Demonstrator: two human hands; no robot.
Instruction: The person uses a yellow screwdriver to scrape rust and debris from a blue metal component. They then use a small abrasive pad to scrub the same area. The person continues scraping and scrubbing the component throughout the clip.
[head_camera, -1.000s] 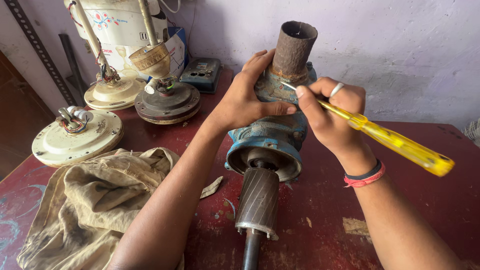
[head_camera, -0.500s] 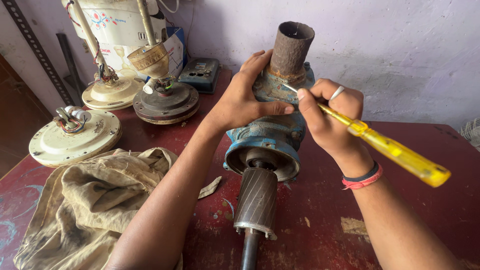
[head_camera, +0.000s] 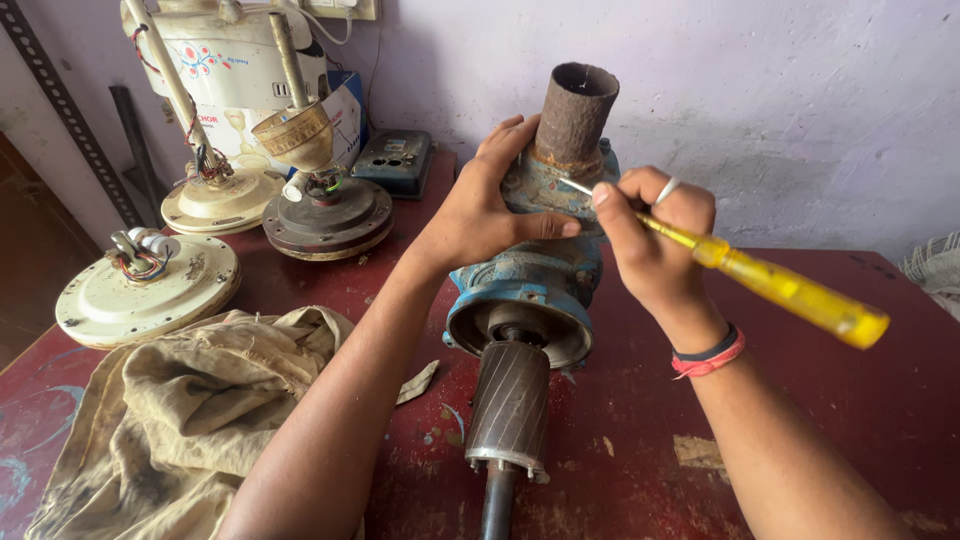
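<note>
A blue pump body (head_camera: 535, 285) with a rusty pipe stub (head_camera: 573, 115) on top lies on the red table (head_camera: 830, 400). Its grey ribbed rotor and shaft (head_camera: 508, 402) point toward me. My left hand (head_camera: 485, 205) grips the upper housing, thumb laid across the front. My right hand (head_camera: 650, 240) holds a yellow-handled screwdriver (head_camera: 790, 290), whose metal tip touches the housing just below the pipe.
Several ceiling fan motors stand at the left: a cream one (head_camera: 145, 290), a dark one (head_camera: 325, 215) and another cream one (head_camera: 220, 195). A dirty beige cloth (head_camera: 170, 430) lies front left. A small grey box (head_camera: 398, 160) sits by the wall.
My right hand and the screwdriver have shifted slightly; the handle has tilted a little lower. My left hand keeps its grip on the pump.
</note>
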